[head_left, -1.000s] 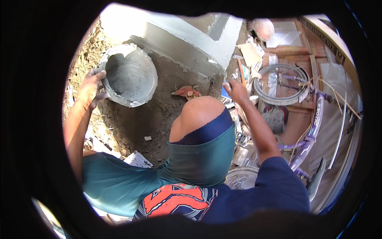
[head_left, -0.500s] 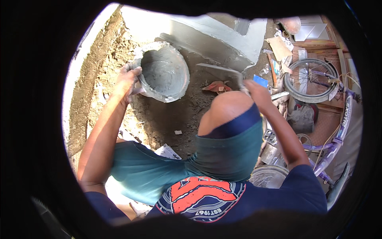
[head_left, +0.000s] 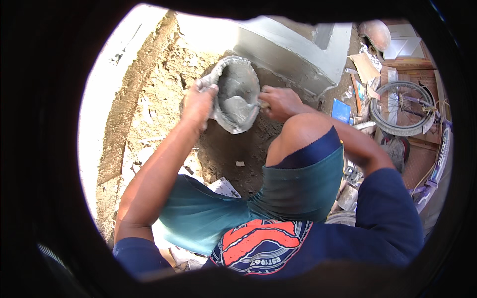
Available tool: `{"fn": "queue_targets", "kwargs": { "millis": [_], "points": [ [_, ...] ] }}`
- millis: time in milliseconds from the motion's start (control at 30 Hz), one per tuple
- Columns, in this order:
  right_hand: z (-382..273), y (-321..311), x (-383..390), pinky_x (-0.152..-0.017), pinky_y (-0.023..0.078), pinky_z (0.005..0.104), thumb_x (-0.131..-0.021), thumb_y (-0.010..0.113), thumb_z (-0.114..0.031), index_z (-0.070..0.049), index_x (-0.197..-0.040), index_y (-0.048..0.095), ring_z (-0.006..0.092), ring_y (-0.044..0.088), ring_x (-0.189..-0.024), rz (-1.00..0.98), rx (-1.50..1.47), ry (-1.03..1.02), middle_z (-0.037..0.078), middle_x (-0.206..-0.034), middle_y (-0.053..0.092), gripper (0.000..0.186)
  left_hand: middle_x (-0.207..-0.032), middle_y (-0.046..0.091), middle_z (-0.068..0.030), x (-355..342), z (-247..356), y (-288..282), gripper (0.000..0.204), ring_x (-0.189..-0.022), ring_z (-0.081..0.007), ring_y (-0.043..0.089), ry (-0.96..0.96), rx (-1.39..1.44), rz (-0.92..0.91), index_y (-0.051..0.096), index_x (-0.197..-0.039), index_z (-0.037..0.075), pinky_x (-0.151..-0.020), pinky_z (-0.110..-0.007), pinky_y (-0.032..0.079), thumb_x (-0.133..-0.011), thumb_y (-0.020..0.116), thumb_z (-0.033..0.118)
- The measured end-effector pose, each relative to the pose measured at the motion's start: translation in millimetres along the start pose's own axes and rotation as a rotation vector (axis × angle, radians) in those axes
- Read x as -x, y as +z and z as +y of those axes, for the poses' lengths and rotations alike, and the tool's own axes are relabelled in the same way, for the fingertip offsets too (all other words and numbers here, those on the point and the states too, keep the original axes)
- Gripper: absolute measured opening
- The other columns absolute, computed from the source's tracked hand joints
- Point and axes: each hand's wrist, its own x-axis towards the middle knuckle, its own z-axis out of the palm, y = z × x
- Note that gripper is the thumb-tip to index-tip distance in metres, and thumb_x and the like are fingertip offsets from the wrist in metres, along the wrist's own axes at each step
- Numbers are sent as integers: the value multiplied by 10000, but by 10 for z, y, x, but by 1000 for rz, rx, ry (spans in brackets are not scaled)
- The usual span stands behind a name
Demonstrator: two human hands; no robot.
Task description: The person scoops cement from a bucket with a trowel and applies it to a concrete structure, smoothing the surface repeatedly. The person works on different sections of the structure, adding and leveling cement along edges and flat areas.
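Observation:
A bucket (head_left: 229, 125) crusted with grey mortar is held tilted over the dirt. My left hand (head_left: 198, 104) grips its left rim, fingers closed around the edge. On the bucket's right side, my right hand (head_left: 281, 103) is closed around the handle of a trowel (head_left: 236, 108). The trowel's grey-coated blade lies inside the bucket, against the wet mortar. Most of the handle is hidden by my fingers.
A low, smooth grey plastered ledge (head_left: 293, 58) stands beyond the bucket. To the right are a bicycle wheel (head_left: 378, 121), a purple bicycle frame (head_left: 431, 181), a blue piece (head_left: 341, 110) and scraps. My bent knee (head_left: 303, 136) rises below my right hand.
My right hand has brought the trowel left from beside the ledge into the bucket. The bucket has shifted right and tipped toward it. The whole view has moved slightly.

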Motion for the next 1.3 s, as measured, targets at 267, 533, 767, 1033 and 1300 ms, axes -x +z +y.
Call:
{"fn": "queue_targets", "kwargs": {
  "millis": [267,533,767,1033,1300],
  "points": [
    [-239,264,971,-919,531,418,-912,756,-246,-63,-1195,698,342,682,-1046,469,-718,270,143,-1102,683,342,-1178,695,-146,98,40,173,350,-1008,-230,665,56,-38,38,594,-1302,24,-824,-399,569,-1008,701,180],
    [652,743,1980,-932,544,459,-909,739,-342,-78,-1185,690,369,682,-1104,577,-246,673,173,-1167,688,385,-991,617,8,-245,148,-200,197,-889,-134,633,-96,-33,-166,582,-1173,178,-684,-347,594,-1039,653,304],
    [1411,657,2227,-934,563,509,-895,727,-417,-88,-1190,745,424,718,-1047,138,-182,1068,237,-1098,753,442,-1201,629,-7,-309,140,-246,283,-1160,-189,564,-82,-31,-157,586,-1232,197,-795,-398,557,-1017,655,367],
    [1771,324,2288,-861,569,476,-895,731,-470,-64,-1142,762,408,741,-951,209,-292,871,245,-1025,765,477,-1207,627,1,-338,52,-368,336,-1159,-178,572,-93,15,-177,586,-1307,186,-837,-428,560,-1017,665,337],
    [1563,748,2004,-839,570,486,-938,706,-463,-72,-1186,760,384,752,-930,138,-237,934,236,-1021,770,466,-1136,628,42,-355,132,-329,254,-1044,-142,596,-79,58,-159,607,-1283,175,-846,-428,556,-1051,638,273]
  ]
}}
